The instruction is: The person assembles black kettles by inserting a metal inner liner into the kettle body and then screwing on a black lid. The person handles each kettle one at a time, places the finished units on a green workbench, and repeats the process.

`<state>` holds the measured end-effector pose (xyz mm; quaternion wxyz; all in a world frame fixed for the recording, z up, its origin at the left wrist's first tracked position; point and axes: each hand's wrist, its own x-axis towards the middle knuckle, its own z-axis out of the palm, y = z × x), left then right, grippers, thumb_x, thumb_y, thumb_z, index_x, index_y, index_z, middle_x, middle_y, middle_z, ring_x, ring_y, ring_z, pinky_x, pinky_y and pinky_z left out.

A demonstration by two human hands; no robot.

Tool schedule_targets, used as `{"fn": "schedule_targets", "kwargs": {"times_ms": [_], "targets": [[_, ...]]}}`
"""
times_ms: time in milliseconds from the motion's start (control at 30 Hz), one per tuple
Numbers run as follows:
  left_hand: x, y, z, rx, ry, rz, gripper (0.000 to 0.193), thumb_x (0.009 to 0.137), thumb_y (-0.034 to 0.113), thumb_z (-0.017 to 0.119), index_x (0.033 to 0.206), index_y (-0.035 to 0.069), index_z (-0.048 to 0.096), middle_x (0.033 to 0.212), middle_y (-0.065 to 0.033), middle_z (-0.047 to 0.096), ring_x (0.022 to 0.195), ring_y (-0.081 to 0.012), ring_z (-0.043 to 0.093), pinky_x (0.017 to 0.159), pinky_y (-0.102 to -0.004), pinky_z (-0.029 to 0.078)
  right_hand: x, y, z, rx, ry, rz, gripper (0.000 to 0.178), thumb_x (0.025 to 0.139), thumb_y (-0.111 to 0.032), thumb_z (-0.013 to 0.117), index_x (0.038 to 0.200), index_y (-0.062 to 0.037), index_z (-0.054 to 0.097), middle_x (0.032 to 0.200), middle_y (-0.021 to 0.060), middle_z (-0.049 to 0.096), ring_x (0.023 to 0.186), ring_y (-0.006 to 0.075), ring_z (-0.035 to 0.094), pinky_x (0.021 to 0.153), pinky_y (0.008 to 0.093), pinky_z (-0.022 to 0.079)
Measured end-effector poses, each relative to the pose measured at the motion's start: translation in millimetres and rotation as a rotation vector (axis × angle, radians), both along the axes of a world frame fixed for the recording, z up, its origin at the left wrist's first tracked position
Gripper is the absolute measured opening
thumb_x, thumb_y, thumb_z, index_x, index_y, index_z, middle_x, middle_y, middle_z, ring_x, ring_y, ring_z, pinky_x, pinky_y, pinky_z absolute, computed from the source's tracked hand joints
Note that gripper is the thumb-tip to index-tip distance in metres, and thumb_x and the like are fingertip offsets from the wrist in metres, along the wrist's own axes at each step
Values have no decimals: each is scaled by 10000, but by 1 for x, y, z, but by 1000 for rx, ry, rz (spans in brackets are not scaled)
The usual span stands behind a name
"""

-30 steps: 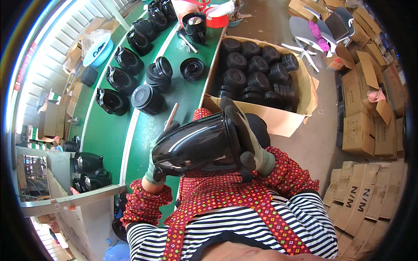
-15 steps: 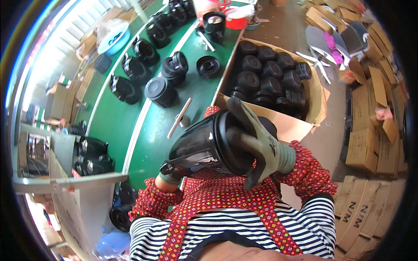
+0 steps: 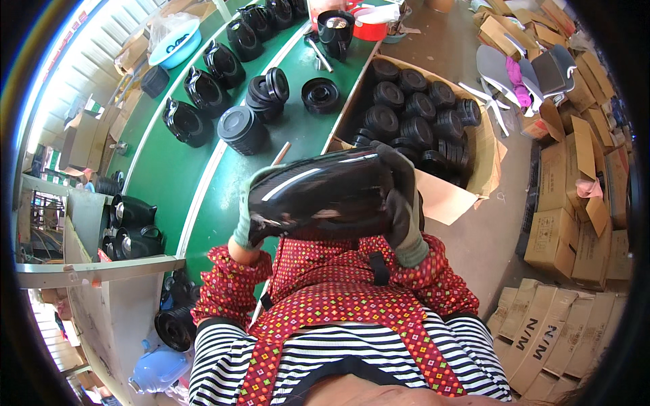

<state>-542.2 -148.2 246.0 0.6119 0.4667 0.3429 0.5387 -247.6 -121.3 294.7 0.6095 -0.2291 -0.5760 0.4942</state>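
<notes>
In front of my chest lies a glossy black kettle body [image 3: 318, 193], held sideways between both hands and blurred by motion. My left hand [image 3: 242, 216], in a pale green glove, is closed round its left end, with its fingers partly hidden behind it. Dark glove fingers of my right hand [image 3: 403, 203] wrap over the right end. Just beyond the body, a thin rod [image 3: 281, 153] on the green table shows only its far tip. Stacked black round bases [image 3: 242, 128] stand farther off, beside more black round parts [image 3: 267, 95] and a single black ring-shaped base [image 3: 319, 95].
A carton [image 3: 467, 186] of black round parts stands right of the green table [image 3: 203, 237]. Several black kettle bodies [image 3: 186, 123] line the table's left side. A metal frame rail [image 3: 101, 272] is at my left. A grey chair [image 3: 501, 71] and stacked cartons [image 3: 555, 240] stand right.
The kettle body has turned to lie more level across my chest. My right hand has shifted from over its round end to gripping that end. The rod is now mostly covered.
</notes>
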Motion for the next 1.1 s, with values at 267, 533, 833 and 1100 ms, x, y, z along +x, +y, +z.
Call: {"fn": "schedule_targets", "kwargs": {"times_ms": [267,533,833,1100], "targets": [[26,0,64,25,702,106,559,932,75,735,1450,-30,552,1266,-121,709,1107,-169,661,991,-325,510,16,1,-70,-632,487,248,513,1105,-311,456,1494,23,477,1445,185,601,1293,279,625,1094,439,537],[53,-36,122,556,993,284,1100,648,379,979,1549,45,443,1589,-248,416,1470,-447,404,1179,-539,349,8,16,-37,9,-482,-98,523,945,-212,753,1387,11,583,1335,154,683,1199,266,678,1039,385,553],[85,-29,106,619,988,323,828,574,483,996,1261,133,695,1596,-299,365,1487,-535,330,1192,-645,264,-8,2,-9,-579,86,273,565,945,-261,761,1409,0,573,1353,144,675,1219,277,676,1034,395,564],[79,-23,88,614,876,378,601,569,319,981,1085,115,749,1521,-276,461,1429,-514,404,1185,-644,272,13,5,-29,-272,-407,194,575,1061,-289,565,1550,-24,421,1544,223,487,1394,334,533,1163,471,466]]}}
